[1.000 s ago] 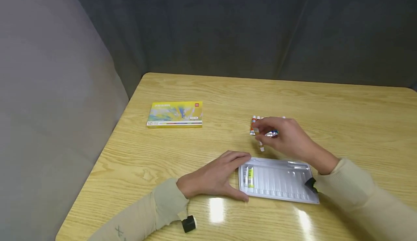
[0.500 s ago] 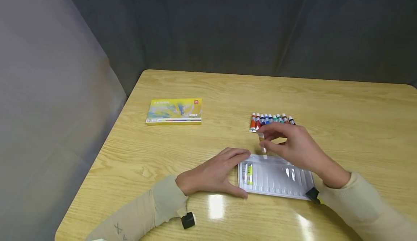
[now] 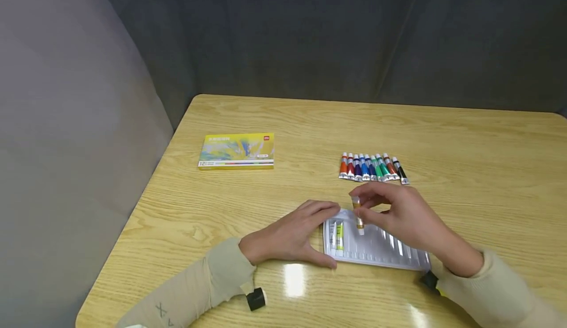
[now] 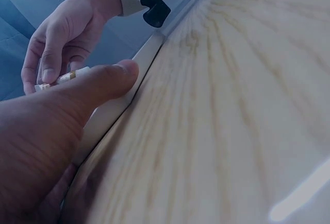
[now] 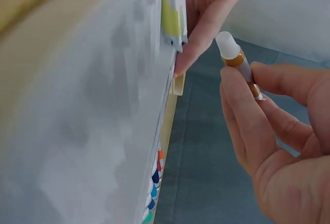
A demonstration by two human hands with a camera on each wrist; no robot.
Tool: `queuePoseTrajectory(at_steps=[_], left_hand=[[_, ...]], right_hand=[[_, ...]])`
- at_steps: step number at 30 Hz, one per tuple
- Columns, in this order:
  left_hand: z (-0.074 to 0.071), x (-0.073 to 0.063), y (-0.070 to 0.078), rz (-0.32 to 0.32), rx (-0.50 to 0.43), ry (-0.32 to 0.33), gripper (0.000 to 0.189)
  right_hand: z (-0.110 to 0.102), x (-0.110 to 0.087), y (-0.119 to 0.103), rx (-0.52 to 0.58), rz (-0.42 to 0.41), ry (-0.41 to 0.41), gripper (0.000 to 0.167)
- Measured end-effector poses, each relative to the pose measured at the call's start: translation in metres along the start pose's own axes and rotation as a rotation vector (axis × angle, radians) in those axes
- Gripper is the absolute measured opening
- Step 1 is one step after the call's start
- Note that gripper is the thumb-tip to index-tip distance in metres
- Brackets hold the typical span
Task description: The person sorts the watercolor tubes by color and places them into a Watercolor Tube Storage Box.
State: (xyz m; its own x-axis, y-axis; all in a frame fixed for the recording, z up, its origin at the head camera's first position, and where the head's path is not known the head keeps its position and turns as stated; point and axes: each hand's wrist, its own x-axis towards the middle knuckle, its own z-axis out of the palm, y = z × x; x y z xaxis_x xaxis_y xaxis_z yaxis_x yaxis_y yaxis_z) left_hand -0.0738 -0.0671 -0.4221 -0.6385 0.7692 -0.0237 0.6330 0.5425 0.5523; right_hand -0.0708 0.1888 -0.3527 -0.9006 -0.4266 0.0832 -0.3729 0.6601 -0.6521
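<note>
Nine capped tubes [image 3: 365, 168] sit side by side on the bench [image 3: 168, 210], caps pointing away from the person. Laid like that, every colour shows and each is easy to pick off singly, I'd say. One more, the ochre tube [image 5: 234, 59], is up in the right hand [image 3: 398, 214]: narrow grip, thumb and fingers pinching the body, white cap [image 5: 226, 41] sticking out free. It's over the left part of the tray [image 3: 372, 252], not touching it, cap end toward the near edge. Same cap direction as the white tube [image 3: 333, 235] and yellow-green tube [image 3: 339, 235] lying at the tray's left end, so the pinch probably suits the run of the slots [image 3: 352, 242]. Left hand [image 3: 296, 237] is a wide grip at that end: thumb along the near edge, fingertips by the far left corner, nothing over the slots. Likely a brace; a light-looking tray on smooth wood would slide easily. Yellow box [image 3: 236, 150] lies flat, printed face up, well apart to the left; probably set there to leave working room around the tray.
</note>
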Motion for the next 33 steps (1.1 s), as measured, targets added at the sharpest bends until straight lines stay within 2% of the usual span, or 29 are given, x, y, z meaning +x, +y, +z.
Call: queuePoseTrajectory(at_steps=[10, 23, 33], left_hand=[[0.001, 0.0, 0.0, -0.012, -0.01, -0.011, 0.113], [-0.001, 0.0, 0.002, -0.007, -0.013, -0.002, 0.112], [-0.001, 0.001, 0.002, -0.002, 0.0, 0.007, 0.111]], right_hand=[[0.013, -0.011, -0.003, 0.036, 0.058, -0.019, 0.025], [0.026, -0.011, -0.004, 0.072, 0.088, -0.045, 0.024], [0.03, -0.012, -0.003, 0.04, 0.105, -0.048, 0.022]])
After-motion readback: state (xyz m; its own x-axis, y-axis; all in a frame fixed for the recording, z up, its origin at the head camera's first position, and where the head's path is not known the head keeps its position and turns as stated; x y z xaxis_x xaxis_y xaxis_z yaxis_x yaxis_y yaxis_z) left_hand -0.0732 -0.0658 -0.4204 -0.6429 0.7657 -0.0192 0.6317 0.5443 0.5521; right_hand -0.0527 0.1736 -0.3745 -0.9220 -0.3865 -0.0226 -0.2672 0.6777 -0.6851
